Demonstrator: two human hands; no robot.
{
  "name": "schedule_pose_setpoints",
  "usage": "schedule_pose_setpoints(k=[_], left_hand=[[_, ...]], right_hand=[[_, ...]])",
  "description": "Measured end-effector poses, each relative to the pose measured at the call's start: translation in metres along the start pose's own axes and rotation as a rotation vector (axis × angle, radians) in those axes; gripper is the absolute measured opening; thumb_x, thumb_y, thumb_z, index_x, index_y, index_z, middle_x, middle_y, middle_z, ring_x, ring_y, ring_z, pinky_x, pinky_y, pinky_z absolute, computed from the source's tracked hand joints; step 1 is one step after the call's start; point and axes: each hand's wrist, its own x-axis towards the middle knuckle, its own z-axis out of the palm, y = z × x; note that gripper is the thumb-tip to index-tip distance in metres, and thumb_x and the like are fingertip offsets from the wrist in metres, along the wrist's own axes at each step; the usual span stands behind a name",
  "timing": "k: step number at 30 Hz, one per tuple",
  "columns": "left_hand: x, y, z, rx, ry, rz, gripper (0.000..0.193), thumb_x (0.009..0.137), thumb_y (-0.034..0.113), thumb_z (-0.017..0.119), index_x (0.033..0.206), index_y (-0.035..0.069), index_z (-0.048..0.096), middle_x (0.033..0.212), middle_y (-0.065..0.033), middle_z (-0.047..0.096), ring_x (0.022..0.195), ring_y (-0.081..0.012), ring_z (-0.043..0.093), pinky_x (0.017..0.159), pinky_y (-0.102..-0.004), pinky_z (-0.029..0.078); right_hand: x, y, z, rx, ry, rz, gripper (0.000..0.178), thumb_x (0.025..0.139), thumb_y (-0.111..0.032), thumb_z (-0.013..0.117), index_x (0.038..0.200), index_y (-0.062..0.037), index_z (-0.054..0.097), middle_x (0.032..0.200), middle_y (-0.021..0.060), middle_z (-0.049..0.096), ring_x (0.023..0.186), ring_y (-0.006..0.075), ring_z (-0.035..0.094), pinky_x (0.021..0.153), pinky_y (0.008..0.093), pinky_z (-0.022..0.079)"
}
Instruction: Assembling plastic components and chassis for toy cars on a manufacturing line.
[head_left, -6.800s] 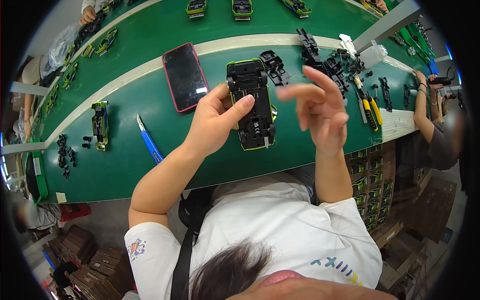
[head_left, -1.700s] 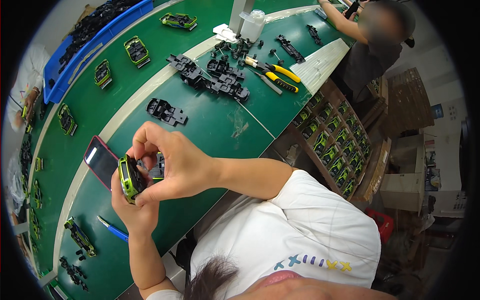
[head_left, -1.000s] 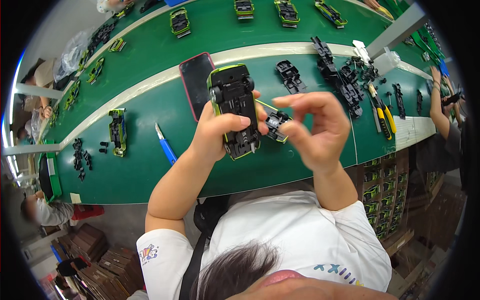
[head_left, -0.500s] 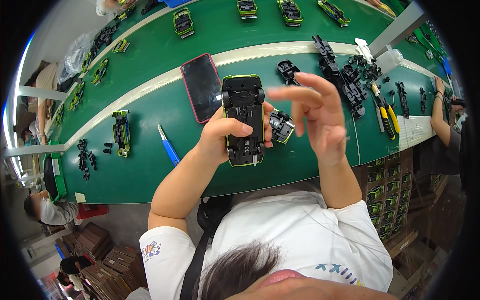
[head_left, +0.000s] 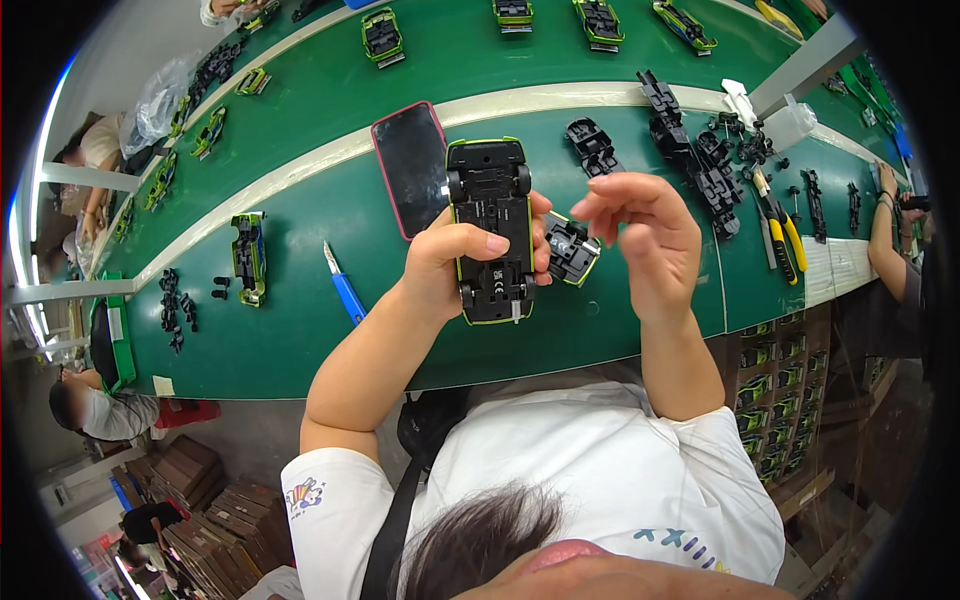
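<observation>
My left hand (head_left: 437,265) grips a toy car (head_left: 492,210) turned underside up, its black chassis facing me and bright green body edges showing round it. The left thumb presses across the chassis, and fingertips wrap the far side. Off to the right of the car, my right hand (head_left: 658,245) hovers with bent fingers apart; I see nothing between them. A second toy car (head_left: 568,255) lies underside up on the green table, partly behind my left fingertips. Beyond the held car is a black-screened phone (head_left: 408,165) in a pink-red case.
A blue-handled craft knife (head_left: 345,290) and a toy car (head_left: 249,260) lie left. Black chassis parts (head_left: 690,150) and yellow-black pliers (head_left: 785,235) lie right. More green cars (head_left: 383,38) stand along the far strip. A co-worker's arm (head_left: 884,230) rests at the far right.
My right hand's outstretched fingers have drawn back and curled, a little farther from the car. The left hand still holds the car. The whole view has shifted slightly.
</observation>
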Motion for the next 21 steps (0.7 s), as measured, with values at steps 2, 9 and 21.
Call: schedule_pose_setpoints(k=[2,9,21], left_hand=[[0.000,0.000,0.000,0.007,0.000,0.005,0.054,0.066,0.012,0.059,0.115,-0.008,0.048,0.090,-0.0154,0.059,0.082,-0.0262,0.063,0.075,-0.0422,0.055],[-0.001,0.002,0.003,0.002,0.007,-0.001,0.053,0.068,0.013,0.058,0.116,-0.007,0.048,0.093,-0.0160,0.059,0.085,-0.0272,0.064,0.078,-0.0435,0.055],[0.000,0.005,0.003,-0.134,0.104,0.141,0.049,0.070,0.012,0.053,0.113,-0.010,0.048,0.088,-0.0219,0.063,0.102,-0.0391,0.059,0.094,-0.0506,0.048]], right_hand=[[-0.001,0.003,-0.002,-0.110,-0.018,0.007,0.027,0.086,-0.016,0.065,0.107,0.0002,0.059,0.087,0.0053,0.065,0.075,0.0080,0.057,0.065,0.0221,0.042],[-0.001,0.004,-0.003,-0.182,-0.021,-0.013,0.030,0.083,-0.012,0.066,0.110,-0.0012,0.058,0.090,0.0069,0.067,0.065,0.0048,0.050,0.058,0.0195,0.039],[-0.034,-0.004,-0.020,0.198,-0.389,0.050,0.057,0.090,-0.047,0.052,0.106,0.0067,0.061,0.062,0.0044,0.063,0.051,0.0040,0.054,0.046,0.0175,0.035]])
